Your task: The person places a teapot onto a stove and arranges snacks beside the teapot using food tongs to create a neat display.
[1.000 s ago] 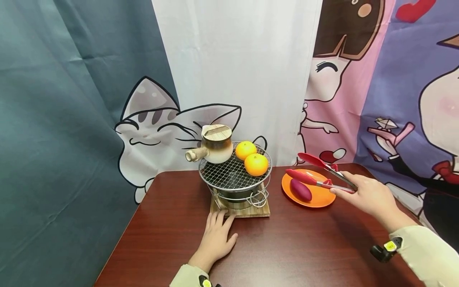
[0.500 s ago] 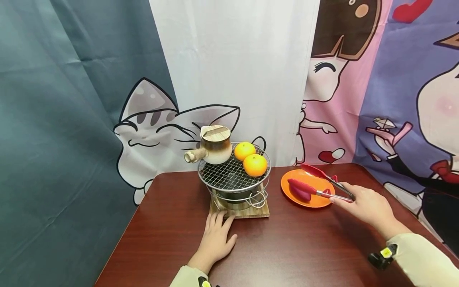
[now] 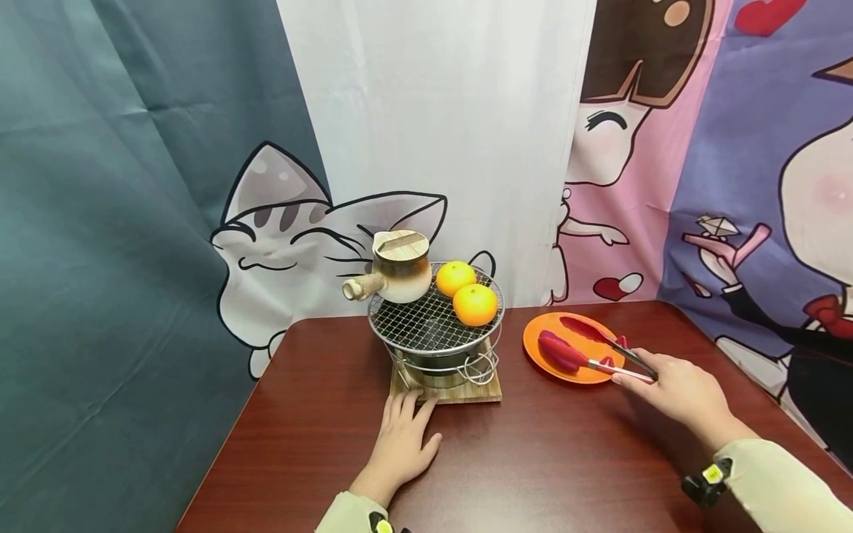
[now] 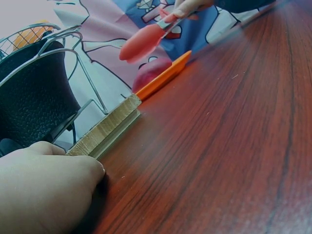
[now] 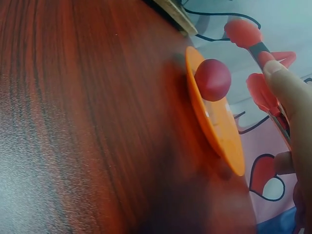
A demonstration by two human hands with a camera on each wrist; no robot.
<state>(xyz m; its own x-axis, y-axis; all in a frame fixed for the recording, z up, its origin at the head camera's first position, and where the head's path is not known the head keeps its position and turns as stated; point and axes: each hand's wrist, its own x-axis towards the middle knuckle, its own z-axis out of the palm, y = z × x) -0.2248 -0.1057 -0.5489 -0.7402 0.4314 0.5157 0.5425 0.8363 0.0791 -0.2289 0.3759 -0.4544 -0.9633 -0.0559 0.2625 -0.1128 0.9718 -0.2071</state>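
My right hand (image 3: pixel 689 396) holds red-tipped metal tongs (image 3: pixel 566 354), their arms apart, over the orange plate (image 3: pixel 589 342). On that plate lies a purple sweet potato (image 5: pixel 213 80), partly covered by the nearer tong tip in the head view. The right wrist view shows both red tips above the plate, apart from the sweet potato. With fingers spread and nearly straight, my left hand (image 3: pixel 400 448) rests at the front left edge of the wooden base (image 3: pixel 466 392) under the grill.
A round wire grill rack (image 3: pixel 413 329) sits over a dark stove. It bears a lidded side-handled pot (image 3: pixel 405 281) and two oranges (image 3: pixel 475 305). A printed curtain (image 3: pixel 453 133) hangs behind the brown table (image 3: pixel 533 459).
My right hand has lowered the tongs toward the plate, and the tips now overlap the sweet potato in the head view. My left hand stays in place.
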